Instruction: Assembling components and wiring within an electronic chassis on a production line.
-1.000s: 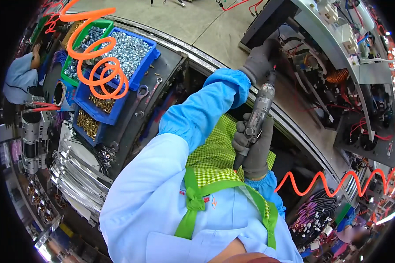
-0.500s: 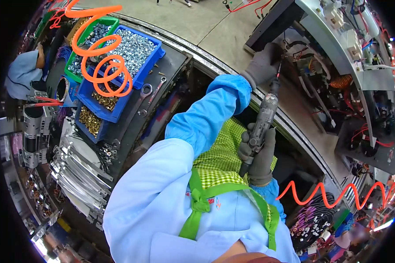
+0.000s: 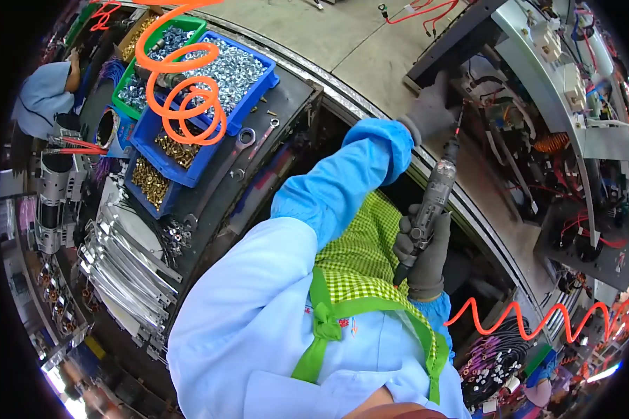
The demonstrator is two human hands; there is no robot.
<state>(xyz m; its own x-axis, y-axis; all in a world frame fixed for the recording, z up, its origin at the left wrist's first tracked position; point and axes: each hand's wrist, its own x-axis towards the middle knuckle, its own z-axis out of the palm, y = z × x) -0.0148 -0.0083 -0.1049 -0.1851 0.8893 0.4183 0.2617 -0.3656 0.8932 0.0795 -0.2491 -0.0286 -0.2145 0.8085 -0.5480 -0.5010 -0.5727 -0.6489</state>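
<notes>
My right hand [image 3: 430,255], in a grey glove, is wrapped round the body of a dark in-line power screwdriver [image 3: 437,192]. Its thin bit, with a red band, points away from me at the open side of an equipment cabinet [image 3: 545,77]. My left hand [image 3: 430,115], also gloved, is stretched out beside the bit, by the cabinet's near edge. Motion blurs its fingers, so whether they hold anything is unclear. Wires, a copper-coloured coil [image 3: 551,142] and dark parts show inside the cabinet.
On a bench at left stand a blue bin [image 3: 264,85] of silvery nuts, a green bin [image 3: 197,26], and smaller bins of brass fasteners. Wrenches [image 3: 245,139] lie alongside. Orange coiled hoses [image 3: 182,66] hang at left and lower right. A metal rail runs before me; another person [image 3: 45,98] is far left.
The view has shifted slightly, so the bench and bins appear further right. My left hand has moved a little and is more blurred; my right hand keeps its grip on the screwdriver.
</notes>
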